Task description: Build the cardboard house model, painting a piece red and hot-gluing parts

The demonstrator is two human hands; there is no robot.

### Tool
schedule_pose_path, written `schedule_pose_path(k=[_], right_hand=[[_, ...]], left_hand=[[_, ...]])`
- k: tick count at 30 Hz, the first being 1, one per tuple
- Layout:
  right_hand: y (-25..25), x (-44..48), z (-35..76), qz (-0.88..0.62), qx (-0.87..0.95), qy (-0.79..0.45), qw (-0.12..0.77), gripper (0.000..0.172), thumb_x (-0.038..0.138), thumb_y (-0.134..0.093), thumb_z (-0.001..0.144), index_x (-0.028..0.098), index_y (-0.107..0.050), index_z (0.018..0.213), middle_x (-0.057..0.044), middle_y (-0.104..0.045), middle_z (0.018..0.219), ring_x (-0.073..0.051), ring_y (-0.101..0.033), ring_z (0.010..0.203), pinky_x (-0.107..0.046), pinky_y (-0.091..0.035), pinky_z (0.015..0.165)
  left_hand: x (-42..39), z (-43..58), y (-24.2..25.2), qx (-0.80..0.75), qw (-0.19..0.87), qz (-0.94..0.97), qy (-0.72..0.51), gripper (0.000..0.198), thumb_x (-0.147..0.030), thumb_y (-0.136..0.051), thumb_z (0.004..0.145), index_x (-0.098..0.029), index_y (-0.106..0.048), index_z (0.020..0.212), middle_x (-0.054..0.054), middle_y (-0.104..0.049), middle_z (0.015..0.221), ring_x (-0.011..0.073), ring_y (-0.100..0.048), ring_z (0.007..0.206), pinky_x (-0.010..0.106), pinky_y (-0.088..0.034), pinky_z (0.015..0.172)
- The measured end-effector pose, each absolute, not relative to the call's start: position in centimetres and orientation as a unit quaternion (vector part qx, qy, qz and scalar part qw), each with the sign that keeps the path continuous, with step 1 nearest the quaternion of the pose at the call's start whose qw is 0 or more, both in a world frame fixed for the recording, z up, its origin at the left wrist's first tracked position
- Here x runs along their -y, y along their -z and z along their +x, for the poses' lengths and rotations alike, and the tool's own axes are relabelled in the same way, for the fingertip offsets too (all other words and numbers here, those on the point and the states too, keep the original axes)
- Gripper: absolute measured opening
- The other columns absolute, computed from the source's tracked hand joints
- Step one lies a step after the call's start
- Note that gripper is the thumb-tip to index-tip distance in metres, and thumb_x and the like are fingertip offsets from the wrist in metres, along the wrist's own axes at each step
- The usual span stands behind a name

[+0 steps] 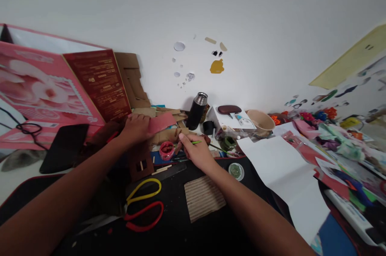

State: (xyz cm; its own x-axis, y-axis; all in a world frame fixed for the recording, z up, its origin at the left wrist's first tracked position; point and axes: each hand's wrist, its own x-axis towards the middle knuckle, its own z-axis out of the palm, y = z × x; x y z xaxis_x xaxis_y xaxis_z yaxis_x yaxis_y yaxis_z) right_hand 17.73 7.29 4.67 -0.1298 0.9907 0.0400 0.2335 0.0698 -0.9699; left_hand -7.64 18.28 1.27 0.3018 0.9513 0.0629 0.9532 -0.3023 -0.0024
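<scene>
My left hand (137,127) is at the left back of the desk, fingers curled down. A pink card (163,122) shows just right of its fingers, and a dark brown cut-out card (140,163) lies below it. What the fingers grip is hidden. My right hand (196,151) is closed in a pinch around a thin stick with a green part (196,142); a small brown piece (178,148) shows at its fingertips. Left of that hand stands an open jar of red paint (167,150).
Scissors (144,215) with yellow and red handles and corrugated cardboard (203,197) lie in front. A green-filled lid (236,171) is to the right. Behind stand a black flask (197,111), a white box (233,121) and a beige bowl (261,121). White paper (280,163) covers the right side.
</scene>
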Motion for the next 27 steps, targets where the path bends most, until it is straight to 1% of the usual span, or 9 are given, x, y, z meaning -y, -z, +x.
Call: schedule_pose_path(k=[6, 9, 12, 15, 18, 21, 23, 25, 27], right_hand=[[-4.7, -8.3, 17.5, -0.514, 0.594, -0.465, 0.408, 0.052, 0.071, -0.066, 0.092, 0.022, -0.063, 0.078, 0.006, -0.051, 0.048, -0.011, -0.044, 0.041, -0.024, -0.031, 0.042], [-4.7, -8.7, 17.4, -0.502, 0.570, -0.506, 0.409, 0.050, 0.071, -0.070, 0.089, 0.021, -0.065, 0.091, 0.008, -0.053, 0.048, -0.011, -0.044, 0.038, -0.022, -0.030, 0.039], [-4.5, -8.9, 17.3, -0.484, 0.516, -0.546, 0.448, 0.052, 0.070, -0.076, 0.083, 0.021, -0.064, 0.097, 0.009, -0.055, 0.051, -0.010, -0.045, 0.037, -0.021, -0.031, 0.037], [-4.0, -9.0, 17.2, -0.475, 0.455, -0.574, 0.487, 0.055, 0.069, -0.078, 0.079, 0.021, -0.063, 0.099, 0.009, -0.058, 0.056, -0.009, -0.046, 0.036, -0.021, -0.030, 0.034], [-3.3, -8.8, 17.3, -0.475, 0.427, -0.583, 0.502, 0.055, 0.070, -0.079, 0.077, 0.021, -0.061, 0.093, 0.008, -0.059, 0.056, -0.009, -0.046, 0.036, -0.020, -0.029, 0.033], [-2.9, -8.4, 17.4, -0.469, 0.427, -0.587, 0.502, 0.053, 0.069, -0.079, 0.078, 0.022, -0.057, 0.086, 0.007, -0.060, 0.057, -0.008, -0.046, 0.036, -0.020, -0.028, 0.033], [-2.7, -8.2, 17.4, -0.470, 0.429, -0.588, 0.499, 0.052, 0.069, -0.078, 0.079, 0.022, -0.057, 0.087, 0.006, -0.060, 0.057, -0.009, -0.047, 0.036, -0.019, -0.026, 0.033], [-2.7, -7.9, 17.4, -0.473, 0.428, -0.590, 0.495, 0.052, 0.069, -0.078, 0.079, 0.022, -0.057, 0.089, 0.007, -0.060, 0.057, -0.009, -0.046, 0.036, -0.019, -0.025, 0.033], [-2.7, -7.5, 17.5, -0.473, 0.425, -0.592, 0.495, 0.052, 0.069, -0.078, 0.078, 0.023, -0.058, 0.091, 0.007, -0.059, 0.057, -0.009, -0.044, 0.036, -0.020, -0.025, 0.033]], left_hand=[[-18.1, -7.2, -1.6, 0.594, 0.015, -0.804, 0.021, 0.064, -0.052, -0.066, 0.085, -0.007, -0.066, 0.131, 0.030, -0.064, 0.138, 0.0478, -0.054, 0.133, 0.059, -0.039, 0.110], [-18.0, -7.1, -1.6, 0.601, 0.005, -0.799, 0.031, 0.080, -0.055, -0.068, 0.085, -0.006, -0.056, 0.147, 0.031, -0.060, 0.145, 0.0488, -0.052, 0.138, 0.059, -0.038, 0.112], [-17.9, -7.4, -1.8, 0.611, -0.014, -0.789, 0.070, 0.094, -0.060, -0.069, 0.084, -0.006, -0.044, 0.157, 0.031, -0.059, 0.148, 0.0496, -0.050, 0.140, 0.059, -0.040, 0.112], [-17.3, -7.7, -2.9, 0.597, -0.024, -0.787, 0.154, 0.079, -0.054, -0.061, 0.091, -0.007, -0.049, 0.153, 0.028, -0.060, 0.149, 0.0444, -0.052, 0.140, 0.054, -0.040, 0.115], [-15.6, -7.7, -5.4, 0.563, -0.057, -0.777, 0.275, 0.054, -0.048, -0.053, 0.094, -0.012, -0.066, 0.133, 0.022, -0.068, 0.138, 0.0380, -0.059, 0.131, 0.050, -0.041, 0.115], [-12.2, -7.1, -8.6, 0.536, -0.156, -0.741, 0.373, 0.033, -0.049, -0.055, 0.094, -0.021, -0.073, 0.098, 0.012, -0.077, 0.107, 0.0322, -0.068, 0.106, 0.046, -0.050, 0.101], [-9.0, -6.2, -10.5, 0.529, -0.264, -0.690, 0.417, 0.032, -0.052, -0.061, 0.093, -0.023, -0.072, 0.095, 0.007, -0.076, 0.096, 0.0289, -0.068, 0.095, 0.042, -0.053, 0.090], [-5.4, -5.0, -12.0, 0.493, -0.384, -0.632, 0.458, 0.031, -0.054, -0.070, 0.091, -0.023, -0.073, 0.092, 0.006, -0.075, 0.094, 0.0266, -0.068, 0.090, 0.036, -0.054, 0.080], [-1.8, -3.4, -13.1, 0.404, -0.533, -0.566, 0.482, 0.029, -0.050, -0.072, 0.094, -0.021, -0.075, 0.092, 0.007, -0.076, 0.097, 0.0250, -0.070, 0.093, 0.033, -0.055, 0.080]])
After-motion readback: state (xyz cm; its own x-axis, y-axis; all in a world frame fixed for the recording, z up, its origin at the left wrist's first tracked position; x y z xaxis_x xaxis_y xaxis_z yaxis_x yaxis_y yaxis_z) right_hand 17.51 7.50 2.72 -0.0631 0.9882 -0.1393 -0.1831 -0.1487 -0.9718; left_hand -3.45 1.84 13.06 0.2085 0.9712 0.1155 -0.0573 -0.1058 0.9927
